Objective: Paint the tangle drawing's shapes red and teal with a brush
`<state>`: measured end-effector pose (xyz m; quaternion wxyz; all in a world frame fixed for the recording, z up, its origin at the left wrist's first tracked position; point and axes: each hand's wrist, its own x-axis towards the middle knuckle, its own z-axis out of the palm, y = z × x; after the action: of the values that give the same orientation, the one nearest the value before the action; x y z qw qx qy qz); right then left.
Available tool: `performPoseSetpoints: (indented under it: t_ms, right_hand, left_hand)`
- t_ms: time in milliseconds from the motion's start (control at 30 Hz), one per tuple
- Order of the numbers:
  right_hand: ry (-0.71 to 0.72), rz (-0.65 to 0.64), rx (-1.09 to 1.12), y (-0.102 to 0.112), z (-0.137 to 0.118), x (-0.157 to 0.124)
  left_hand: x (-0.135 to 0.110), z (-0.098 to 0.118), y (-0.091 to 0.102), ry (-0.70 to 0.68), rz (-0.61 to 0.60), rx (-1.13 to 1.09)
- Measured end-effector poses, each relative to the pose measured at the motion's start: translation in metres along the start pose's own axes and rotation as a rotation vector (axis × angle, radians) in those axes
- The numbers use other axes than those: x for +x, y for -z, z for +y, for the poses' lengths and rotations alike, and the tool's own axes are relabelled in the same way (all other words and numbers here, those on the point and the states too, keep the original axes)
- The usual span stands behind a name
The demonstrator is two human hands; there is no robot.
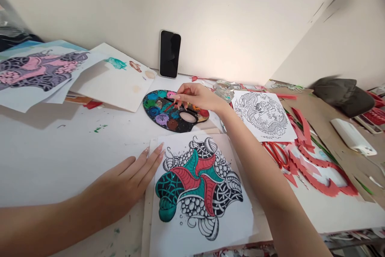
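Note:
My left hand [132, 175] lies flat with fingers stretched out, its fingertips on the left edge of a patterned drawing sheet [222, 229]. Red and teal fill the swirl at the drawing's middle, and teal covers the rounded shapes at its left; other parts are black and white. Over an oval paint palette [188, 126], my right hand [195, 96] is closed in a pinch. A thin paintbrush [169, 106] shows at its fingertips, low over the paint wells; the rest of the brush is largely hidden. Several paint colours fill the wells.
A phone [170, 53] leans upright against the wall. Behind my right forearm are a clear glass container [224, 90] and a dragon drawing [261, 114]. Red scissors [276, 154] and cut red paper [326, 185] lie right, near a white device [352, 136]. Painted sheets [39, 72] lie left.

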<state>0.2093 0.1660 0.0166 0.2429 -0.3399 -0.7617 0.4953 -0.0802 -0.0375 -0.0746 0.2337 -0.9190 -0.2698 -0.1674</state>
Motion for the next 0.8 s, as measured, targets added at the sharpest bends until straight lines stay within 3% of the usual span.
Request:
performPoseSetpoints:
  t_ms: [233, 400, 800]
  right_hand:
    - [0.055, 0.062, -0.099, 0.005, 0.001, 0.001]
    - [0.051, -0.022, -0.148, 0.012, -0.001, -0.003]
    - [0.074, -0.031, -0.254, 0.016, -0.009, -0.007]
  left_hand:
    - [-0.001, 0.001, 0.000, 0.002, -0.001, 0.010]
    - [-0.002, 0.000, -0.001, 0.000, -0.004, 0.023]
    - [0.001, 0.001, 0.000, 0.005, 0.009, 0.010]
